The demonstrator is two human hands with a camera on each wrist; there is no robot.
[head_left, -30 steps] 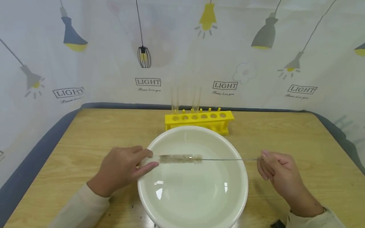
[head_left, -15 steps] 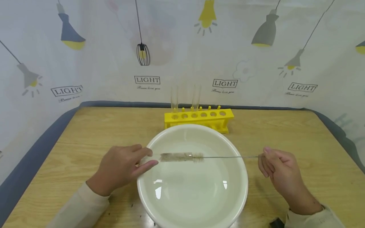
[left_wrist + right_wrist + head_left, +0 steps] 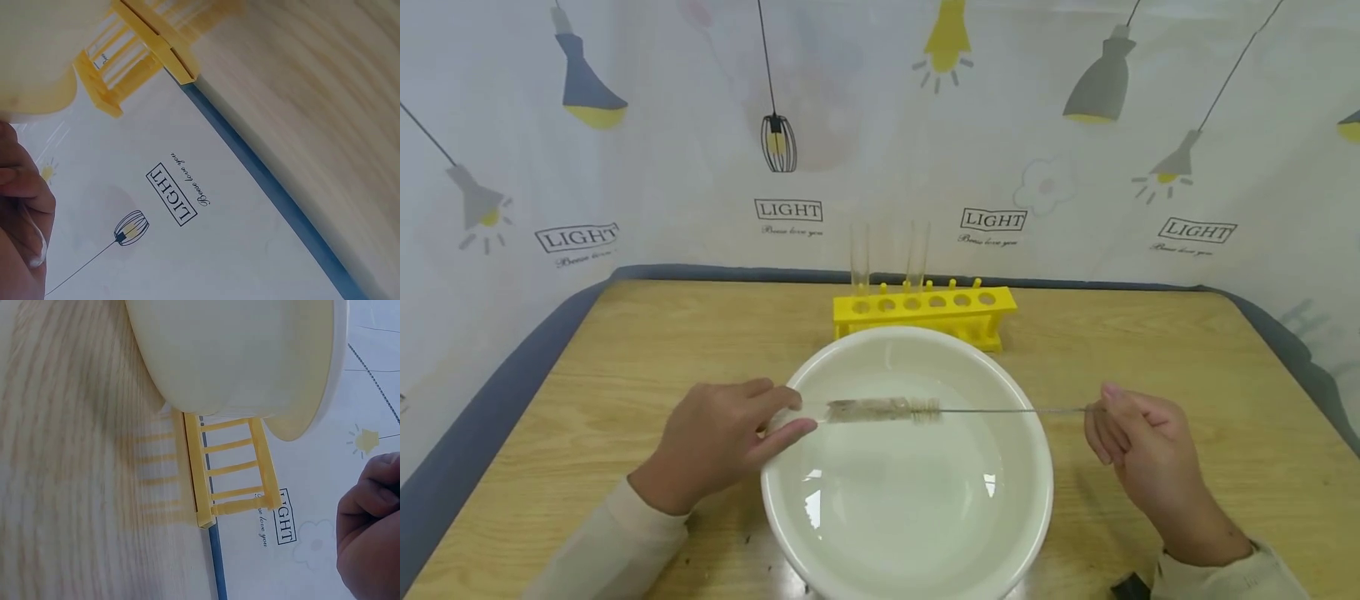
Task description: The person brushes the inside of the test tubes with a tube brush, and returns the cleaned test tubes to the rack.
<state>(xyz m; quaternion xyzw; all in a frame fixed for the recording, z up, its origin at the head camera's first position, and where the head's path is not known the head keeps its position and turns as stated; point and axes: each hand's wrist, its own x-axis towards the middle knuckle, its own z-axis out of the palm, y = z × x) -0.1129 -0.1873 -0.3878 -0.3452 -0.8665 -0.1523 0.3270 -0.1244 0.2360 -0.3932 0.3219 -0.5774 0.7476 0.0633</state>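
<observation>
A table (image 3: 1150, 354) bears a basin (image 3: 1027, 475) (a yellow rack (image 3: 925, 307) behind). Above the basin, the left hand (image 3: 726, 437) pinches a tube (image 3: 865, 410); the right hand (image 3: 1144, 446) pinches the brush (image 3: 927, 410) partly inside it.

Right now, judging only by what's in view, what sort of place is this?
Probably a small lab-style practice corner, perhaps not a full laboratory. The yellow rack holding two clear tubes, the thin brush held over the white basin, and the lamp-printed backdrop behind suggest this.
</observation>
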